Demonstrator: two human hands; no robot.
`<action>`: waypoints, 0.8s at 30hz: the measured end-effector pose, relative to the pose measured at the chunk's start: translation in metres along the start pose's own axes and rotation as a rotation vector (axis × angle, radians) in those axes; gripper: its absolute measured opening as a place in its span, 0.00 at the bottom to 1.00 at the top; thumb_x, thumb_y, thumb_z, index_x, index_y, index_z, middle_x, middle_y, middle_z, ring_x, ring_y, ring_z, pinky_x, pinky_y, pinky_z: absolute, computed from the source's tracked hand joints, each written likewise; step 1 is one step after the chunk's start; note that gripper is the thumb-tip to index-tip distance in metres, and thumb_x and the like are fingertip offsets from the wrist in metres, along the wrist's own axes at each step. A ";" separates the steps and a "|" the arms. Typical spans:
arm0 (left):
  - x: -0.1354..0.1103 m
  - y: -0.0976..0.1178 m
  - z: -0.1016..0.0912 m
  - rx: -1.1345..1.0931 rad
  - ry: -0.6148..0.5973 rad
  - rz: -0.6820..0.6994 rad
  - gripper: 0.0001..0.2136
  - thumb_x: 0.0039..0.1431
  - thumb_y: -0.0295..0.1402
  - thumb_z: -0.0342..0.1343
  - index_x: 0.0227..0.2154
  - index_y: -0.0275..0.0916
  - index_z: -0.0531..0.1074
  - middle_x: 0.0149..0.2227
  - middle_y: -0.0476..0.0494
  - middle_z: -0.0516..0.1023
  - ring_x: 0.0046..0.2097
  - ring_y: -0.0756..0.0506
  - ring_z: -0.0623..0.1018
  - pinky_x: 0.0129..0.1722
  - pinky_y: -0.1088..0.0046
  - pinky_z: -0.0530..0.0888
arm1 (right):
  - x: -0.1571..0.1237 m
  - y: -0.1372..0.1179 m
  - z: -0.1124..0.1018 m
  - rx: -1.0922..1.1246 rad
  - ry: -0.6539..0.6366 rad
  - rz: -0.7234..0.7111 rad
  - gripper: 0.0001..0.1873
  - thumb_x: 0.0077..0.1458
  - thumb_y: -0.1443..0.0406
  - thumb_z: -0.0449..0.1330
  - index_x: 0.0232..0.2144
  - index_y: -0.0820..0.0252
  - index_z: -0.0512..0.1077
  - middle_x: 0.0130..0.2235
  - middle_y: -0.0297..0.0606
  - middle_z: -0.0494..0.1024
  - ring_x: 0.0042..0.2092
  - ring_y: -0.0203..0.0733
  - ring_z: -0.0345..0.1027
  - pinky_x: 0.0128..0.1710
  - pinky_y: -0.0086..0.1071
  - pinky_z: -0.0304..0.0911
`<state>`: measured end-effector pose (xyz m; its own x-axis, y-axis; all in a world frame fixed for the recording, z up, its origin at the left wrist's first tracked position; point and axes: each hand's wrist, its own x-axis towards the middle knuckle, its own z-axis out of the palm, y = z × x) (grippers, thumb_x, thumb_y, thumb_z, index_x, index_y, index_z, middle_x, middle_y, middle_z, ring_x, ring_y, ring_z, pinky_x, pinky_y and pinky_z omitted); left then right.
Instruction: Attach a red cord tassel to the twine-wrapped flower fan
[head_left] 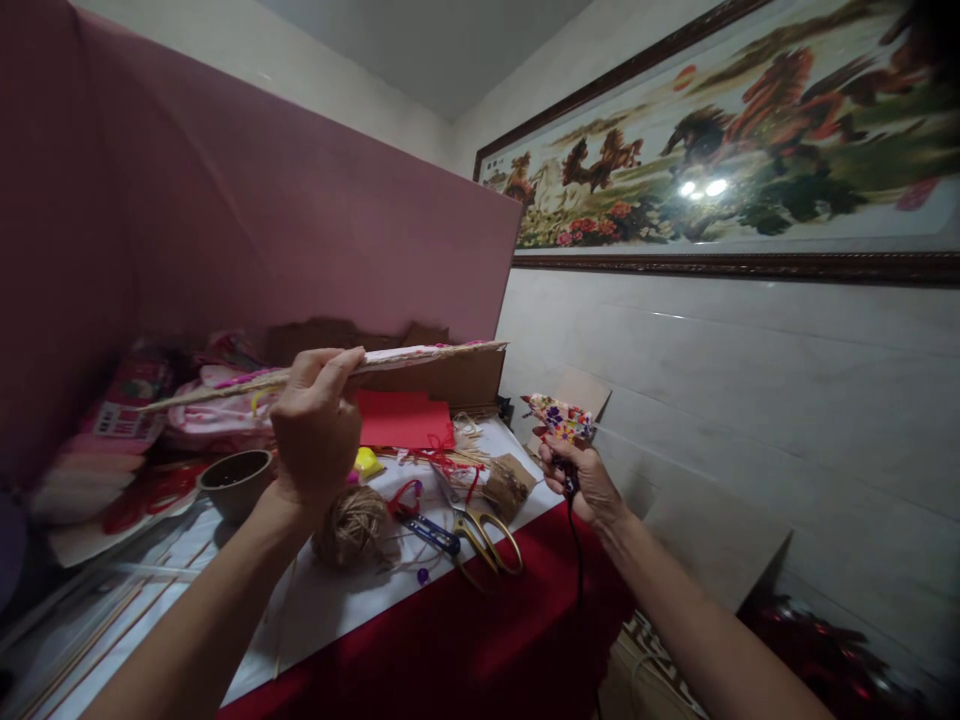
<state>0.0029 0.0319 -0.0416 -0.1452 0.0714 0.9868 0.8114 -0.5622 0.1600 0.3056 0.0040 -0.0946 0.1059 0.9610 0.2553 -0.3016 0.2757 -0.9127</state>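
My left hand (pixel 319 420) is raised above the table, fingers pinched on a thin flat piece (pixel 401 355) seen edge-on. Its edges are straw-coloured, with white and some pink along it; the face is turned away from view. On the right, my right hand (pixel 581 475) is wrapped round a flower-patterned hot glue gun (pixel 561 418), its nozzle towards the left. A clear glue stick pokes out of its back, and a black cord (pixel 576 550) hangs below. Under and between the hands lie a ball of twine (pixel 356 525), gold-handled scissors (pixel 487 545) and a blue utility knife (pixel 427 527).
A grey pot (pixel 236 483) stands left of the twine. Red paper (pixel 405 418), red ribbon (pixel 450 460) and a small burlap piece (pixel 510 485) lie further back. Dark red cloth (pixel 450 640) covers the table's near edge. A pink panel (pixel 300 220) rises behind; a tiled wall bounds the right.
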 end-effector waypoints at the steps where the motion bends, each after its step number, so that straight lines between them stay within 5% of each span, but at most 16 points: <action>1: -0.001 0.000 0.000 0.014 -0.005 -0.002 0.12 0.54 0.23 0.53 0.39 0.40 0.76 0.37 0.41 0.76 0.38 0.44 0.76 0.36 0.67 0.72 | -0.001 -0.001 0.000 0.005 -0.004 -0.004 0.15 0.42 0.60 0.66 0.32 0.61 0.71 0.21 0.26 0.66 0.16 0.24 0.47 0.10 0.19 0.47; 11: -0.009 0.002 0.006 -0.006 -0.035 -0.008 0.10 0.56 0.22 0.51 0.38 0.37 0.73 0.37 0.40 0.77 0.39 0.44 0.77 0.37 0.68 0.72 | -0.019 -0.015 0.018 -0.011 -0.048 -0.040 0.15 0.45 0.60 0.65 0.36 0.61 0.72 0.22 0.28 0.67 0.16 0.26 0.49 0.10 0.21 0.50; 14: -0.011 0.009 0.007 -0.021 -0.034 0.027 0.09 0.56 0.22 0.50 0.36 0.36 0.73 0.35 0.40 0.77 0.38 0.44 0.77 0.39 0.69 0.72 | -0.030 -0.018 0.030 -0.147 -0.042 -0.110 0.11 0.46 0.58 0.64 0.25 0.61 0.72 0.19 0.30 0.67 0.15 0.27 0.50 0.11 0.23 0.50; 18: -0.016 0.022 0.008 -0.075 -0.058 0.048 0.08 0.58 0.22 0.49 0.36 0.34 0.72 0.35 0.39 0.77 0.38 0.45 0.77 0.39 0.71 0.73 | -0.047 -0.022 0.050 -0.356 -0.012 -0.193 0.19 0.47 0.57 0.63 0.14 0.62 0.67 0.13 0.29 0.60 0.16 0.28 0.50 0.14 0.25 0.48; 21: -0.020 0.032 0.010 -0.101 -0.044 0.087 0.07 0.59 0.24 0.50 0.37 0.35 0.72 0.35 0.41 0.77 0.38 0.46 0.78 0.39 0.72 0.73 | -0.055 -0.025 0.063 -0.405 -0.038 -0.203 0.13 0.48 0.57 0.63 0.24 0.64 0.73 0.15 0.28 0.63 0.17 0.29 0.51 0.15 0.24 0.50; 24: -0.023 0.040 0.010 -0.129 -0.047 0.129 0.07 0.59 0.23 0.50 0.38 0.35 0.71 0.36 0.41 0.77 0.39 0.47 0.78 0.40 0.72 0.73 | -0.059 -0.026 0.071 -0.526 -0.079 -0.280 0.12 0.48 0.59 0.62 0.30 0.64 0.75 0.23 0.34 0.74 0.24 0.36 0.64 0.22 0.28 0.62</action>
<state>0.0444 0.0156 -0.0578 -0.0151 0.0289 0.9995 0.7416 -0.6701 0.0306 0.2403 -0.0579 -0.0637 0.0363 0.8574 0.5134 0.2395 0.4913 -0.8374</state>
